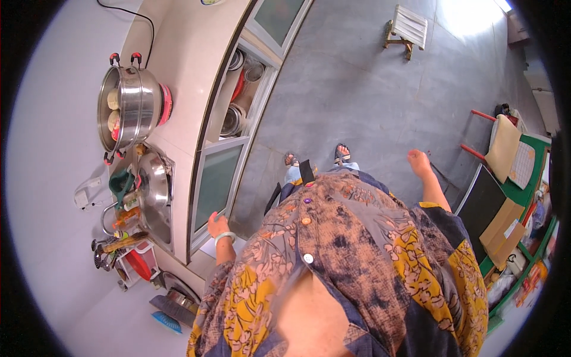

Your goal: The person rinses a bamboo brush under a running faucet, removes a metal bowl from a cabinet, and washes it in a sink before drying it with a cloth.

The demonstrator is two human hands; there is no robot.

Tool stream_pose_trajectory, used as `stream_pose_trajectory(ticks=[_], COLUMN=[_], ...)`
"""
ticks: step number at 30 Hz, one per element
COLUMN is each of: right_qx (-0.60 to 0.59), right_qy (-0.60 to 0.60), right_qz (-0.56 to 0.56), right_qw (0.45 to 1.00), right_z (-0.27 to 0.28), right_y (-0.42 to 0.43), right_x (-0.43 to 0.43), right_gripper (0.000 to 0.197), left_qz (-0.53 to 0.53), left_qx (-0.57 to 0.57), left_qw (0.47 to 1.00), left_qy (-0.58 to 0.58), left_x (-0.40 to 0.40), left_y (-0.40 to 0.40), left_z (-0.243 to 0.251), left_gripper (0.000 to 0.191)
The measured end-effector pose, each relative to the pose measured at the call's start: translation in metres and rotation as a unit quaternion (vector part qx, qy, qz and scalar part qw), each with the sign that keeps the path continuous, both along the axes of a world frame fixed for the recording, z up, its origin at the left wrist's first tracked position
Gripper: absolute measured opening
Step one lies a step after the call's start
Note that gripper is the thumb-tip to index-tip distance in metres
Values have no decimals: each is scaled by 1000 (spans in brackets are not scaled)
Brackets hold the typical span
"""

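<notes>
My left hand, with a pale bangle at the wrist, is beside the white frame of a low cabinet's glass door. Its fingers are partly bent; whether it touches the frame or holds something cannot be told. Out to the right, over the grey floor, my right hand hangs with its fingers curled in and nothing visible in them. Past my left hand, an uncovered cabinet section shows metal pots and a red item. A steel steamer pot on the counter holds pale round pieces.
The counter runs along the left, with a steel sink, a utensil holder and a dish rack. A small folding stool stands on the floor ahead. At the right are a green shelf unit, a cardboard box and a red-legged chair.
</notes>
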State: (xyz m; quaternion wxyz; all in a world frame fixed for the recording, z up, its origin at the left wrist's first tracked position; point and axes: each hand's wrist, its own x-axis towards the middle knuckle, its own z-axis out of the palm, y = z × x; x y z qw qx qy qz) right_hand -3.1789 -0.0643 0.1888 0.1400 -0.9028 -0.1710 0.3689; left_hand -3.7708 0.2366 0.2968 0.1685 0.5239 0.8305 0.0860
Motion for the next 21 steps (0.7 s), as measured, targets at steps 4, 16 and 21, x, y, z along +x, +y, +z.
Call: stream_pose_trajectory(ticks=[4, 16, 21], right_qx=[-18, -17, 1], right_qy=[7, 6, -16], right_qz=[-3, 21, 43], right_qw=[1000, 1000, 999], right_z=[-4, 6, -1], right_y=[0, 18, 21], right_x=[9, 14, 19], right_gripper=[30, 27, 26], left_qz=[-11, 206, 117], left_qx=[-20, -63, 19], left_qw=[1000, 962, 989], left_qy=[-6, -166, -84], left_x=[-12, 25, -22], left_y=[-2, -21, -38], left_z=[-22, 9, -42], left_gripper=[22, 16, 23])
